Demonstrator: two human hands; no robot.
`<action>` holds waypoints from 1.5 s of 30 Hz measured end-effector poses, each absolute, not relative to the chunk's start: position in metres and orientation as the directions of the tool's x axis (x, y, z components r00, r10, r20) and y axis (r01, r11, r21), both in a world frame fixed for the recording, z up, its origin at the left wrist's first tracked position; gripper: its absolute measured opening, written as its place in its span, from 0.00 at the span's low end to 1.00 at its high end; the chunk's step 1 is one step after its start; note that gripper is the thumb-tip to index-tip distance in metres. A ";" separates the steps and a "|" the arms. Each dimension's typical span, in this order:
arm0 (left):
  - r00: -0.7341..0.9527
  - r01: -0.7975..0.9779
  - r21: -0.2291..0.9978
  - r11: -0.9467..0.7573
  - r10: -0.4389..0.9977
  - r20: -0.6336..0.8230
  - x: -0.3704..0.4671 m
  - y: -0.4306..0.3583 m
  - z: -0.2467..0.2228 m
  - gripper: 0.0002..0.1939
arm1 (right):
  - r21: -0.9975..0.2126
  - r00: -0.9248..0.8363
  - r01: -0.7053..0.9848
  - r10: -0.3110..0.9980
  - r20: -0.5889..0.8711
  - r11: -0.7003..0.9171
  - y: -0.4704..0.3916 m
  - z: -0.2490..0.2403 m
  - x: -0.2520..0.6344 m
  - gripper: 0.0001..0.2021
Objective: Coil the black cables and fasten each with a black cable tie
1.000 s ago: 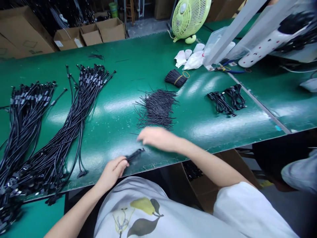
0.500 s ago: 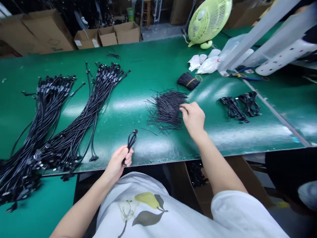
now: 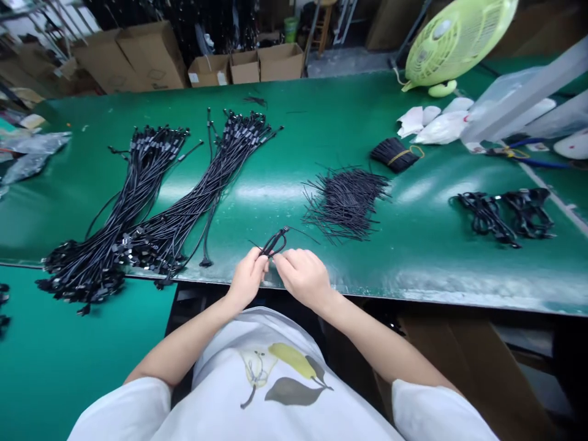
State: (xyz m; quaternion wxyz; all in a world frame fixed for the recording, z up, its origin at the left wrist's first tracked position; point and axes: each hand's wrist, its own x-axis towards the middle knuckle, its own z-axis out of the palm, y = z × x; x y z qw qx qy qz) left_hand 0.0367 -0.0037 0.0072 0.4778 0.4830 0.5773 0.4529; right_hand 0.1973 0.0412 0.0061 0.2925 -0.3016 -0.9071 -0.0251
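Observation:
Close to the table's front edge, my left hand (image 3: 248,277) is closed around a small looped black cable (image 3: 274,242), whose connector end points up and away. My right hand (image 3: 304,275) is pinched against the same cable from the right. A thin black twist tie (image 3: 254,244) sticks out to the left of the loop, and the fingers hide most of it. Beyond my right hand lies a loose pile of black twist ties (image 3: 349,201). Two long bundles of straight black cables (image 3: 149,177) stretch across the left side.
A banded bundle of twist ties (image 3: 395,154) lies behind the pile. Coiled black cables (image 3: 505,211) rest at the right. A green fan (image 3: 454,43), white crumpled wrapping (image 3: 443,125) and a grey post (image 3: 528,92) stand at the back right. Cardboard boxes (image 3: 280,61) line the far side.
My right hand has come from the twist tie pile to the looped cable in my left hand. The view has shifted left, and both hands now meet.

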 end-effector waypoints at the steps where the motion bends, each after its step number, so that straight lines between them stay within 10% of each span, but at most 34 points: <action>1: -0.099 0.254 0.964 0.081 0.993 -0.057 0.034 -0.005 0.007 0.10 | -0.004 -0.704 0.514 0.425 0.569 0.858 0.044 0.010 0.196 0.12; 6: -0.057 0.497 0.867 0.043 0.998 -0.017 0.022 -0.007 0.008 0.06 | 0.283 -0.905 0.165 0.031 0.425 0.945 0.054 0.024 0.182 0.15; 16: 0.317 -0.285 0.869 0.404 0.896 -0.312 0.002 -0.032 0.026 0.17 | 0.248 -0.914 0.068 -0.040 0.405 0.966 0.043 0.057 0.180 0.14; 27: 0.138 -0.138 0.883 0.448 0.892 -0.430 0.015 -0.021 0.010 0.09 | 0.538 -0.990 0.040 -0.040 0.136 0.842 0.020 0.054 0.175 0.18; 35: 0.109 -0.119 0.868 0.481 0.876 -0.471 0.019 -0.019 0.005 0.14 | 0.535 -0.987 0.042 -0.047 0.153 0.844 0.045 0.037 0.171 0.15; 40: -0.076 -0.239 0.913 0.330 0.931 -0.356 0.017 0.000 0.008 0.20 | 0.338 -0.933 0.289 0.183 0.311 0.896 0.074 0.029 0.150 0.10; 45: -0.189 -0.175 0.978 0.111 0.971 -0.144 0.007 0.012 0.023 0.31 | -0.268 -0.701 0.489 0.557 0.446 0.830 0.069 0.029 0.132 0.14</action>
